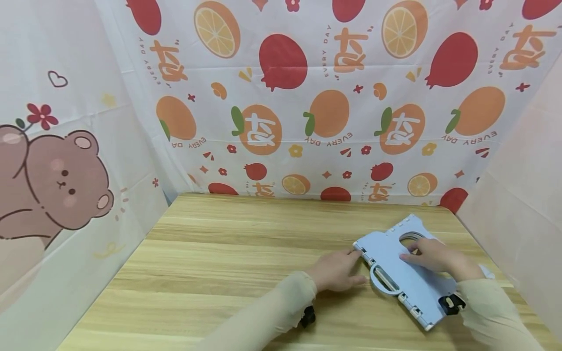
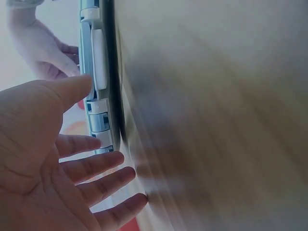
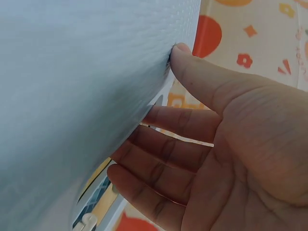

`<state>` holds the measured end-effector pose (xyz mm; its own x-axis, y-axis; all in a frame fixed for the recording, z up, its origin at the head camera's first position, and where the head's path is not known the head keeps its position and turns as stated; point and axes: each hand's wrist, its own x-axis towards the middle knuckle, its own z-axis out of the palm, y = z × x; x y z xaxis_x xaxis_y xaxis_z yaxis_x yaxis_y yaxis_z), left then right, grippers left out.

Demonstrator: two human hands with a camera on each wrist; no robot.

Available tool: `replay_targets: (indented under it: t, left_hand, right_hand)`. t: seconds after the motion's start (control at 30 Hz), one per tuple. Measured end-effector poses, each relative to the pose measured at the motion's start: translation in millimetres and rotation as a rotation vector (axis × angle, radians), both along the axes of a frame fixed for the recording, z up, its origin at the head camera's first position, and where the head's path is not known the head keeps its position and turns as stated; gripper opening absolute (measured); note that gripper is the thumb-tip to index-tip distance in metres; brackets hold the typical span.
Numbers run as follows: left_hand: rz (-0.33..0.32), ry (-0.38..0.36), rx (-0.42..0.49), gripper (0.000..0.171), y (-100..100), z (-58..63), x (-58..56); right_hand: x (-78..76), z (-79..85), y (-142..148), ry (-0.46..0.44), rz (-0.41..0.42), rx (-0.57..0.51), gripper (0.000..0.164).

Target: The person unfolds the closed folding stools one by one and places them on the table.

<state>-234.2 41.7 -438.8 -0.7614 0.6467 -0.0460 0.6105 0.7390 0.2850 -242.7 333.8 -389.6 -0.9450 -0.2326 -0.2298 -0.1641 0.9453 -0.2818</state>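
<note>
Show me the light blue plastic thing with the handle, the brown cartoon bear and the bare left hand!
Light blue plastic thing (image 1: 414, 280): head view, top panel.
Brown cartoon bear (image 1: 65, 181): head view, its head.
Bare left hand (image 1: 337, 271): head view, back of the hand.

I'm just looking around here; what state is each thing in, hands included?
Blue hinged panel: askew at the right of the table; whether fully folded, I can't tell.
Loop handle: sticking out from the hinged edge.
Left hand: relaxed, fingers apart, beside the panel.
Right hand: holding the panel.
Fruit-print cloth: hanging, lightly creased.
</note>
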Motion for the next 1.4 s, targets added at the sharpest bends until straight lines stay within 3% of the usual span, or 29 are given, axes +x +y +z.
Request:
replay_targets:
  t: [0.13,0.5,0.7,1.0,1.2,1.4]
  left_hand:
    - [0.021,0.001,0.023,0.075,-9,-1.2,-6.0]
    - [0.081,-0.088,0.132,0.076,-38,4.0,-18.7]
    - [0.111,-0.123,0.178,0.074,-59,5.2,-26.7]
    - [0.082,-0.141,0.273,0.06,-90,8.1,-35.5]
    - [0.138,-0.184,0.295,0.072,-108,8.7,-37.6]
    - [0.195,-0.223,0.337,0.073,-125,10.9,-38.0]
  right_hand:
    - [0.8,1.8,-16,0.012,0.02,-0.016,0.042]
    - [-1.6,5.1,-57,0.028,0.076,-0.037,0.048]
    - [-1.8,-1.1,-77,0.053,0.134,-0.099,0.037]
    - [-0.3,-3.3,-107,0.05,0.192,-0.162,0.036]
    - [1.1,-1.4,-129,0.014,0.186,-0.16,0.034]
    - [2.6,1.8,-149,-0.005,0.218,-0.168,0.034]
